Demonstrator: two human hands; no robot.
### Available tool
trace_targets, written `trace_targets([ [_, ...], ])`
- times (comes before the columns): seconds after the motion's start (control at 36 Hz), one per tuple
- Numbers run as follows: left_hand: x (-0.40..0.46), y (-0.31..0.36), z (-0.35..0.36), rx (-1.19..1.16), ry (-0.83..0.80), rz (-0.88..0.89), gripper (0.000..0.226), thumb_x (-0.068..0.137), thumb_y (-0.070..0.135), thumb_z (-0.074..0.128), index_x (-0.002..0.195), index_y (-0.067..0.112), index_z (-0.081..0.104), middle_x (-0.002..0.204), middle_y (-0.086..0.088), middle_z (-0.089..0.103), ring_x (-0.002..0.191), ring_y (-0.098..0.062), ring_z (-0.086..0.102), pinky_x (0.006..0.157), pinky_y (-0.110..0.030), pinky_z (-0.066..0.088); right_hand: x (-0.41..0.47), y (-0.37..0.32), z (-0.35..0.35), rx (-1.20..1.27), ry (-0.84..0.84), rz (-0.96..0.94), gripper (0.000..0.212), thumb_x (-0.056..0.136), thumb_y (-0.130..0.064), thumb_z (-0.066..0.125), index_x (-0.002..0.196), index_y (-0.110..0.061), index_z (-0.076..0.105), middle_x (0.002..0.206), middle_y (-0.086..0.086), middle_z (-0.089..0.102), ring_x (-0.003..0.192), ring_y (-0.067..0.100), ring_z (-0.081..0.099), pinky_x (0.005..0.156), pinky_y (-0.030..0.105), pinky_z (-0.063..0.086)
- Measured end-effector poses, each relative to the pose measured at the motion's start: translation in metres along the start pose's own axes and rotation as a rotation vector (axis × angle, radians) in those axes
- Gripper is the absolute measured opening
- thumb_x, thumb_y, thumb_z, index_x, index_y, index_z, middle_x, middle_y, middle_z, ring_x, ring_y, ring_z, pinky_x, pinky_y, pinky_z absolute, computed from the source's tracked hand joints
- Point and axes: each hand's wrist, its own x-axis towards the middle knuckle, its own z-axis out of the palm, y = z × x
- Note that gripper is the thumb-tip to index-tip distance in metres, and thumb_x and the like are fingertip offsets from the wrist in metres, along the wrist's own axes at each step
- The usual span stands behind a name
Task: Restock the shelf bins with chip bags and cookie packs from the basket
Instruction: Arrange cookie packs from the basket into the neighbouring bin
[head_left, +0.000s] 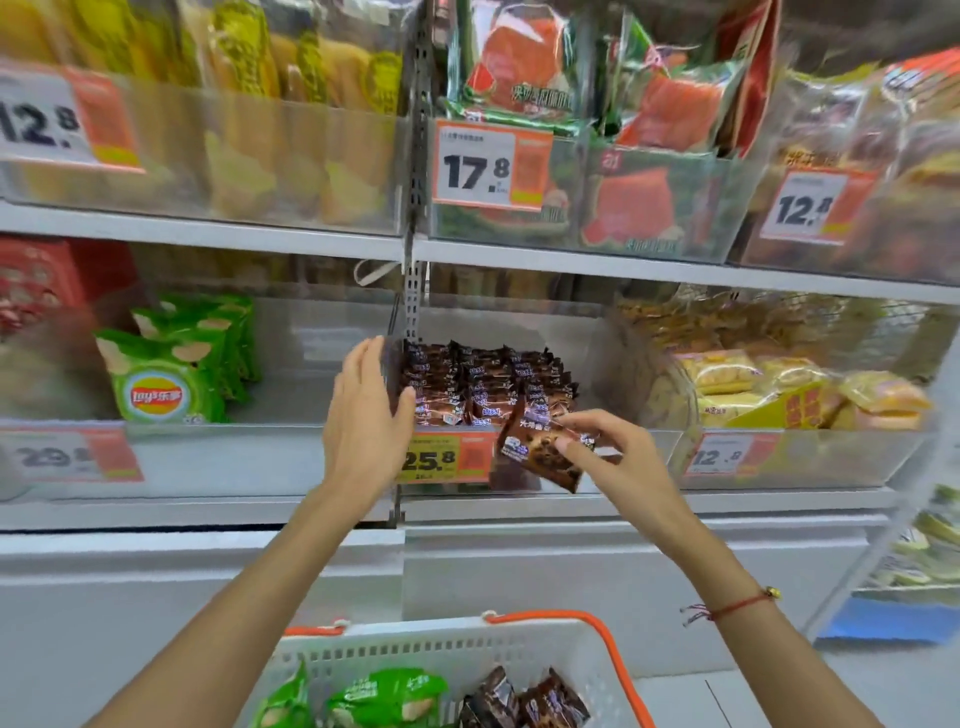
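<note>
My right hand (608, 447) pinches a cookie pack (540, 457) mid-frame, my left hand (366, 415) lies flat-fingered against the bin (597, 364); that light pinch could drop it.

The right hand (605, 447) covers part of the brown cookie pack (540, 457) it pinches, whose print is too blurred to read. The bottom edge cuts off the basket (447, 649) and its green chip bags (384, 696). The left hand (366, 421) hides part of the yellow price tag (441, 457).

Bare forearms, no sleeves, red string bracelet (732, 605) with gold bead
</note>
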Motion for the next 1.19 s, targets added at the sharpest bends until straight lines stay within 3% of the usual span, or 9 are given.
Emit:
trace_targets([
  [0.06,0.003,-0.001,0.002,-0.015,-0.057,-0.056,0.059,0.098,0.022,0.050,0.150,0.012,0.024,0.154,-0.003,0.031,0.137,-0.022,0.035,0.105,-0.038,0.035,0.011,-0.001,-0.012,-0.017,0.085,-0.048,0.014,0.088,-0.016,0.067,0.095,-0.029,0.067,0.096,-0.015,0.066,0.091,0.000,0.059,0.068,0.009,0.046],
  [0.14,0.006,-0.003,0.007,-0.005,-0.039,-0.063,0.044,0.096,0.023,0.051,0.138,0.016,0.043,0.143,-0.004,0.048,0.125,-0.025,0.048,0.097,-0.042,0.043,0.037,-0.002,-0.031,-0.099,0.122,-0.071,0.013,0.088,-0.018,0.066,0.097,-0.028,0.066,0.091,-0.016,0.067,0.083,0.000,0.060,0.068,0.009,0.045],
  [0.25,0.003,-0.004,0.014,-0.025,0.021,-0.066,0.038,0.089,0.046,0.058,0.116,0.020,0.054,0.110,0.001,0.065,0.098,-0.023,0.060,0.077,-0.039,0.051,0.080,0.000,-0.047,-0.429,0.001,-0.045,0.017,0.089,-0.027,0.065,0.106,-0.024,0.067,0.092,-0.009,0.066,0.069,-0.002,0.053,0.055,0.011,0.036],
  [0.33,-0.002,-0.005,0.010,-0.063,0.031,-0.020,0.040,0.081,0.053,0.067,0.112,0.029,0.054,0.096,0.010,0.066,0.088,-0.017,0.061,0.070,-0.032,0.049,0.106,0.005,-0.049,-0.627,-0.166,0.006,0.024,0.090,-0.029,0.065,0.111,-0.019,0.068,0.101,-0.004,0.067,0.071,0.000,0.051,0.060,0.017,0.036],
  [0.47,0.002,-0.013,0.003,-0.008,-0.122,-0.008,0.082,0.064,0.074,0.066,0.131,0.031,0.044,0.123,0.010,0.059,0.111,-0.017,0.057,0.084,-0.039,0.053,0.130,0.020,-0.036,-0.759,-0.449,0.140,0.028,0.088,-0.026,0.068,0.112,-0.013,0.069,0.112,0.004,0.067,0.094,0.014,0.058,0.084,0.024,0.043],
  [0.56,0.002,-0.015,0.000,-0.001,-0.167,-0.003,0.096,0.060,0.071,0.072,0.141,0.033,0.035,0.139,0.012,0.049,0.123,-0.015,0.050,0.096,-0.039,0.049,0.135,0.029,-0.024,-0.753,-0.505,0.170,0.023,0.084,-0.022,0.073,0.106,-0.014,0.071,0.110,0.005,0.068,0.100,0.018,0.060,0.091,0.029,0.046],
  [0.75,-0.002,-0.012,-0.003,-0.105,-0.114,-0.090,0.104,0.059,0.057,0.083,0.145,0.030,0.031,0.146,0.013,0.040,0.128,-0.013,0.046,0.097,-0.034,0.042,0.134,0.040,-0.006,-0.997,-0.526,-0.002,0.021,0.078,-0.028,0.078,0.098,-0.024,0.073,0.094,-0.006,0.068,0.082,0.012,0.061,0.076,0.029,0.053],
  [0.86,-0.002,-0.011,-0.001,-0.144,-0.107,-0.116,0.104,0.057,0.054,0.085,0.144,0.030,0.031,0.143,0.011,0.043,0.128,-0.012,0.046,0.096,-0.036,0.042,0.133,0.036,-0.003,-1.039,-0.557,-0.082,0.023,0.081,-0.028,0.074,0.103,-0.024,0.069,0.091,-0.007,0.063,0.080,0.012,0.057,0.067,0.025,0.044],
  [1.19,-0.003,-0.009,-0.002,-0.129,-0.108,-0.127,0.106,0.057,0.056,0.084,0.144,0.029,0.030,0.144,0.012,0.042,0.129,-0.012,0.046,0.095,-0.038,0.044,0.131,0.039,-0.001,-0.960,-0.517,-0.026,0.024,0.081,-0.020,0.075,0.105,-0.020,0.072,0.093,-0.003,0.067,0.078,0.011,0.057,0.070,0.023,0.043],
])
